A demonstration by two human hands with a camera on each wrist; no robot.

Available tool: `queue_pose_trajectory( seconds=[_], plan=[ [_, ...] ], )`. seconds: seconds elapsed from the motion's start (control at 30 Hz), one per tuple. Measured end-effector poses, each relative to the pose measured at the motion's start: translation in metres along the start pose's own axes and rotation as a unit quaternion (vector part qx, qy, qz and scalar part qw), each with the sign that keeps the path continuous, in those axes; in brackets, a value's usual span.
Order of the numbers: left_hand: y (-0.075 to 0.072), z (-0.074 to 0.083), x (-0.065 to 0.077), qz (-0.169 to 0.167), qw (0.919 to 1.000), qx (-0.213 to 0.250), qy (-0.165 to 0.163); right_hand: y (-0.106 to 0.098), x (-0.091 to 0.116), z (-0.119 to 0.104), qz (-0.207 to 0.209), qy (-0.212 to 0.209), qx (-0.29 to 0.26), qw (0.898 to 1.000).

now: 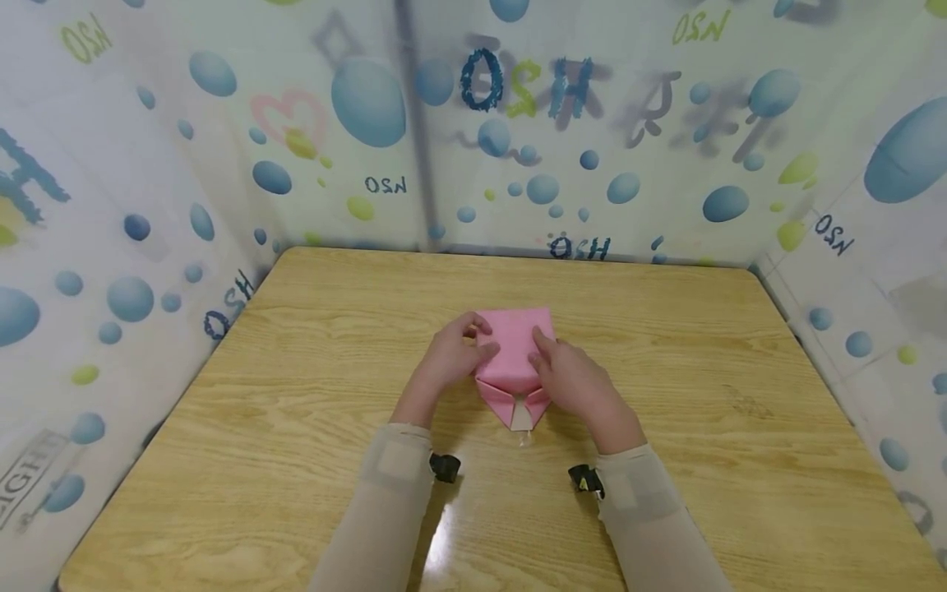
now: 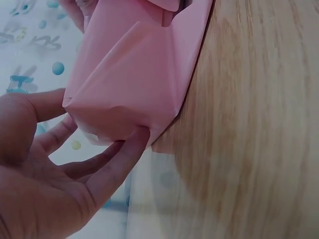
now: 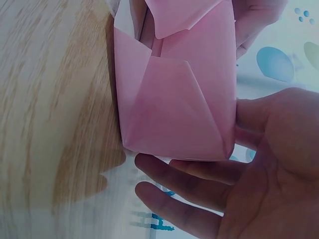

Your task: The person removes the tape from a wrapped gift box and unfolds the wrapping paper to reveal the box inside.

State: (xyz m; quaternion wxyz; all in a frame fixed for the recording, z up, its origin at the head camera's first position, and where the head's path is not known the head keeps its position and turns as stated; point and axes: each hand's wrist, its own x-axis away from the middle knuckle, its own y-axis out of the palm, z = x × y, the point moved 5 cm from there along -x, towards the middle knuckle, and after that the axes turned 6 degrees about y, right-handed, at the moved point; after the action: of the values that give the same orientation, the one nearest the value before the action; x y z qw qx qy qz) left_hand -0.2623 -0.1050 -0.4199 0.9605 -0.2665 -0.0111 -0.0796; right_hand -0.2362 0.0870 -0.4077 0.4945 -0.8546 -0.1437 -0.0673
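A box wrapped in pink paper (image 1: 514,345) lies on the wooden table, its near end toward the person. At that end the paper is folded into a tapering flap (image 1: 496,399) with a pale inner side, and a bit of clear tape (image 1: 525,440) hangs from its tip. My left hand (image 1: 455,353) grips the box's left side, thumb on top and fingers (image 2: 119,167) against the side. From the right, my right hand (image 1: 580,378) holds the opposite side, thumb on top; its fingers (image 3: 184,179) reach along the side face. The box's underside is hidden.
The wooden table (image 1: 296,395) spreads around the box on all sides. Patterned curtain walls (image 1: 629,123) with blue dots and lettering enclose its back, left and right. A small black wrist camera (image 1: 445,468) sits by the left cuff, another camera (image 1: 586,478) by the right.
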Motion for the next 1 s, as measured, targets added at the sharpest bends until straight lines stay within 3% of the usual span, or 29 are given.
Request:
queue_pose_trajectory(
  seconds=[0.17,1.0],
  plan=[
    [-0.0005,-0.0002,0.0024,-0.018,0.9998,0.000,0.004,0.0006,0.0000,-0.0003,-0.004,0.005,-0.001,1.000],
    [-0.0019,0.0031,0.0027,-0.026,0.9995,-0.015,0.010,0.0007,-0.0006,-0.0012,0.002,-0.002,0.006,1.000]
  ],
)
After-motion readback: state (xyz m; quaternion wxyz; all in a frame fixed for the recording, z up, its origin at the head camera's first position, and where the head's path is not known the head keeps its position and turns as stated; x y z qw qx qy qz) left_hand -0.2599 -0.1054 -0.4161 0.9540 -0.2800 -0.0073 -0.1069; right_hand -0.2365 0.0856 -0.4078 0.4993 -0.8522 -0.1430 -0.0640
